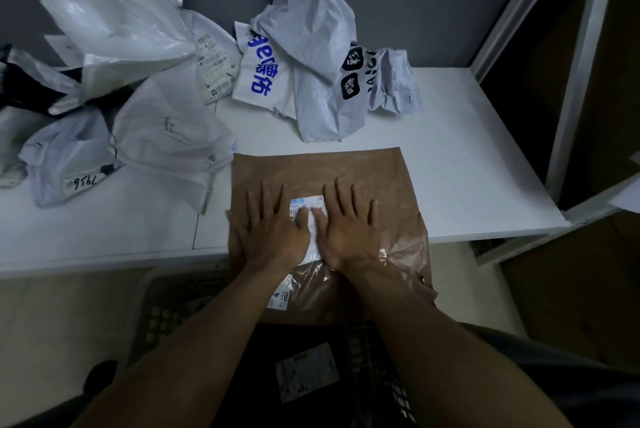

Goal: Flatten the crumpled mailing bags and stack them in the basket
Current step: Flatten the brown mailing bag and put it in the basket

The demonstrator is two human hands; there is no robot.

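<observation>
A brown mailing bag (346, 171) lies flat on the white table (467, 150), its near end hanging over the table's front edge. My left hand (272, 226) and my right hand (348, 225) press on it side by side with straight, spread fingers, on either side of its white shipping label (308, 206). Below the table edge stands a dark perforated basket (162, 316); a dark bag with a white label (306, 370) lies inside it. Several crumpled white bags lie at the back: a large one (114, 19), one with blue print (263, 77), one with black print (311, 22).
More crumpled bags sit at the left (69, 157) and in the middle (173, 136). A grey wall backs the table. A metal frame post (581, 64) rises at the right edge. Bare table surface shows to the right of the brown bag.
</observation>
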